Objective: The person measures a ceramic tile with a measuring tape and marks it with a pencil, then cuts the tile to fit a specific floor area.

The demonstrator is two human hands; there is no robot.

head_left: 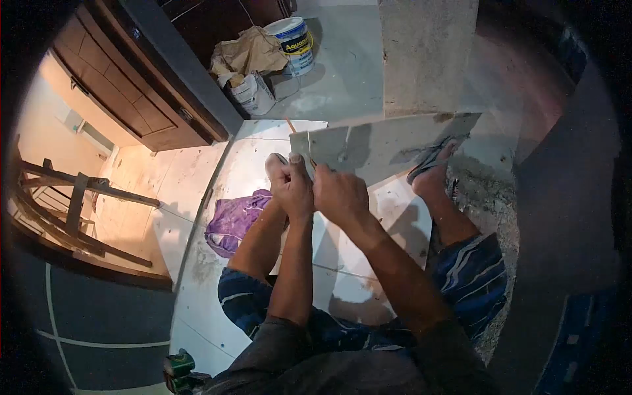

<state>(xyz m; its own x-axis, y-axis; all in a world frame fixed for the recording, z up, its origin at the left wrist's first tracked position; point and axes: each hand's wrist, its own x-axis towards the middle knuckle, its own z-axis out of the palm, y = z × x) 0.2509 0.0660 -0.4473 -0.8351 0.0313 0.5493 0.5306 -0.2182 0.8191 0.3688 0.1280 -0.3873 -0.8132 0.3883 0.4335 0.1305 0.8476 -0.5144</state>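
A long grey-white board or tile (375, 146) stands tilted between the person's legs, its narrow end near both hands. My left hand (293, 187) is closed around the left end of this piece, thumb up along its edge. Just to the right, my right hand (340, 196) is closed in a fist-like grip against the same end. A thin orange-brown stick (290, 124) shows above the left hand. Whatever the right fingers hold is mostly hidden; only a small dark tip shows by them.
A purple cloth (235, 222) lies on the white floor tiles (197, 329) left of the legs. Beyond are a paint bucket (299, 56) and a crumpled sack (247, 59). A wooden frame (99, 187) stands left, a green tool (179, 364) lower left, and rubble (490, 197) right.
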